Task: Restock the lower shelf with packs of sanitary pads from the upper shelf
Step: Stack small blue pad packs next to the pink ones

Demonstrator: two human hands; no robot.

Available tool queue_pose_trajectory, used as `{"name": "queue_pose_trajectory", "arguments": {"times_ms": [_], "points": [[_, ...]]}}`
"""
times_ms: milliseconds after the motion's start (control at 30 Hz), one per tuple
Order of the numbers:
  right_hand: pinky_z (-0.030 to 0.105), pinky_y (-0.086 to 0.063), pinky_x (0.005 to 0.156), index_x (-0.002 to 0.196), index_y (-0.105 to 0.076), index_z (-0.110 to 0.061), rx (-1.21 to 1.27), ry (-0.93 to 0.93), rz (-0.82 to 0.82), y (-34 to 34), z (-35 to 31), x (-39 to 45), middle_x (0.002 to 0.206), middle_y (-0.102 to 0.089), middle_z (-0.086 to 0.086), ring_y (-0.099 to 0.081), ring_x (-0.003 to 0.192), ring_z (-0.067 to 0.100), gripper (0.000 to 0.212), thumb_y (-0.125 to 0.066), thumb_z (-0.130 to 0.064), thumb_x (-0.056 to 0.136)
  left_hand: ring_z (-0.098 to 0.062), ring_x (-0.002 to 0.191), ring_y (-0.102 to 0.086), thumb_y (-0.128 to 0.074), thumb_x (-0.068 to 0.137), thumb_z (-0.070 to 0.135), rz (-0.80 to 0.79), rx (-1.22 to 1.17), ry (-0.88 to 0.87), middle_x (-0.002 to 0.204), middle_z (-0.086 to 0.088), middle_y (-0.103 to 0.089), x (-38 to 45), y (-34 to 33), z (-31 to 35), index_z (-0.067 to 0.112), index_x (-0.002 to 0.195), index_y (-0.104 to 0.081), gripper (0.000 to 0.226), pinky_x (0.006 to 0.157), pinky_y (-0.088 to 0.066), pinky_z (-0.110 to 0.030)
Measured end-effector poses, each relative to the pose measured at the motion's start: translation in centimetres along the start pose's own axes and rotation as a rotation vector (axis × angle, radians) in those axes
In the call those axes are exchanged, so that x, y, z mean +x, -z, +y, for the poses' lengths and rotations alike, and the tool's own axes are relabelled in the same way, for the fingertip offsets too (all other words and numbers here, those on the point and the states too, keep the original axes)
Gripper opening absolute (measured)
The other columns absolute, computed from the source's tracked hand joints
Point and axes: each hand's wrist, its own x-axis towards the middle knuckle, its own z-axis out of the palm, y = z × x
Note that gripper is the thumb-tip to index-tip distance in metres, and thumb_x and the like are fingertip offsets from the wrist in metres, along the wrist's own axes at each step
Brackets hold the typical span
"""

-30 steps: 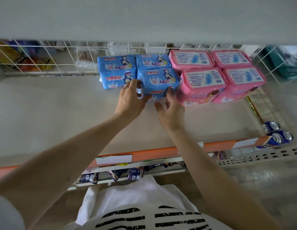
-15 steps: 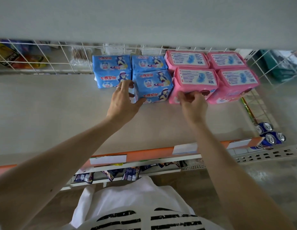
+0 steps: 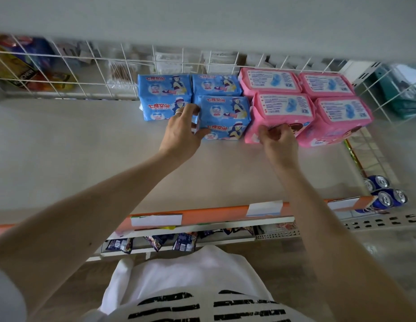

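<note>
Blue pad packs and pink pad packs stand in rows at the back of a beige shelf point(image 3: 86, 159). My left hand point(image 3: 181, 133) grips the left end of the front blue pack point(image 3: 225, 117), thumb low on its front face and fingers at its upper left corner. Another blue pack point(image 3: 163, 96) stands just left of it and a third point(image 3: 216, 86) behind. My right hand point(image 3: 278, 141) pinches the lower front of the nearest pink pack point(image 3: 283, 110) with curled fingers. More pink packs point(image 3: 341, 117) stand to the right and behind.
A white wire grid point(image 3: 97, 73) backs the shelf, with goods behind it. An orange price strip point(image 3: 202, 217) runs along the front edge. Snack packets point(image 3: 156, 242) hang on the shelf below. Blue cans point(image 3: 386, 194) lie at the right.
My right hand left the front blue pack and moved right onto the nearest pink pack. My left hand stayed at the blue pack's left end.
</note>
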Motion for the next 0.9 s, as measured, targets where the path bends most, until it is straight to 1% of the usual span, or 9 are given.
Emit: {"name": "queue_pose_trajectory", "arguments": {"times_ms": [67,200,367,467,533,600,733,833,900], "points": [[0.037,-0.052,0.094,0.108,-0.064,-0.008,0.009,-0.006,-0.026,0.2,0.0,0.0,0.1,-0.071,-0.002,-0.067,0.097,0.019,0.032,-0.068,-0.036,0.092,-0.018,0.105,-0.064,-0.075,0.088,0.025,-0.002,0.004,-0.001,0.132,-0.005,-0.057,-0.1,-0.2,-0.1,0.018,0.125,-0.048,0.047,0.086,-0.061,-0.042],[0.04,-0.054,0.093,0.102,-0.065,-0.012,0.002,-0.03,-0.056,0.6,0.4,-0.3,0.099,-0.074,0.001,-0.069,0.097,0.022,0.028,-0.069,-0.038,0.091,-0.017,0.104,-0.063,-0.076,0.087,0.031,-0.003,0.005,-0.007,0.131,-0.004,-0.056,-1.0,-0.3,-0.5,0.014,0.127,-0.05,0.051,0.088,-0.059,-0.042],[0.046,-0.057,0.085,0.073,-0.063,-0.024,0.023,0.004,0.071,2.5,1.5,-1.6,0.074,-0.071,-0.008,-0.07,0.079,0.021,0.024,-0.064,-0.041,0.091,-0.015,0.102,-0.061,-0.079,0.082,0.039,0.008,-0.019,0.029,0.128,0.0,-0.055,-1.7,0.1,-0.8,0.018,0.125,-0.05,0.056,0.087,-0.058,-0.046],[0.044,-0.057,0.083,0.095,-0.061,-0.019,0.041,0.01,0.4,5.6,2.9,-1.8,0.087,-0.065,-0.01,-0.064,0.079,0.01,0.018,-0.068,-0.034,0.088,-0.013,0.101,-0.06,-0.08,0.08,0.043,0.009,-0.009,0.026,0.13,0.002,-0.055,-2.0,0.3,-0.7,0.02,0.128,-0.048,0.062,0.087,-0.058,-0.044],[0.036,-0.058,0.081,0.118,-0.054,-0.015,0.075,0.004,0.538,8.1,3.6,-0.8,0.109,-0.061,-0.002,-0.062,0.093,0.013,0.043,-0.074,-0.031,0.083,-0.012,0.1,-0.06,-0.081,0.079,0.045,0.018,0.011,0.023,0.131,0.002,-0.055,-2.2,0.3,-0.5,0.021,0.13,-0.047,0.066,0.086,-0.058,-0.041],[0.029,-0.058,0.077,0.128,-0.049,-0.014,0.009,0.034,0.466,10.0,4.0,0.6,0.117,-0.061,0.002,-0.064,0.098,0.016,0.049,-0.073,-0.024,0.087,-0.009,0.095,-0.059,-0.081,0.079,0.044,0.03,0.013,0.033,0.13,0.002,-0.055,-2.2,0.2,-0.4,0.021,0.128,-0.047,0.064,0.079,-0.058,-0.034],[0.019,-0.05,0.075,0.128,-0.046,-0.011,-0.202,0.089,0.173,11.5,4.2,3.4,0.105,-0.066,-0.003,-0.064,0.088,0.01,0.044,-0.07,-0.009,0.09,-0.009,0.087,-0.062,-0.08,0.081,0.04,0.036,0.01,0.068,0.125,0.002,-0.055,-2.1,0.2,0.1,0.02,0.125,-0.048,0.058,0.07,-0.056,-0.027],[0.001,-0.04,0.058,0.113,-0.045,-0.014,-0.222,0.072,0.112,11.1,3.7,4.4,0.098,-0.065,-0.002,-0.058,0.077,-0.004,0.035,-0.07,-0.006,0.089,-0.009,0.082,-0.067,-0.077,0.085,0.036,0.05,0.018,0.078,0.12,0.001,-0.056,-1.9,0.3,0.9,0.018,0.121,-0.05,0.049,0.072,-0.059,-0.032],[-0.002,-0.036,0.05,0.106,-0.044,-0.015,-0.198,0.084,0.116,10.5,3.1,4.7,0.094,-0.064,-0.001,-0.055,0.073,-0.006,0.031,-0.068,-0.004,0.089,-0.011,0.08,-0.069,-0.075,0.087,0.033,0.054,0.039,0.065,0.119,-0.001,-0.058,-1.6,0.4,1.4,0.015,0.117,-0.053,0.042,0.072,-0.059,-0.032]]}}
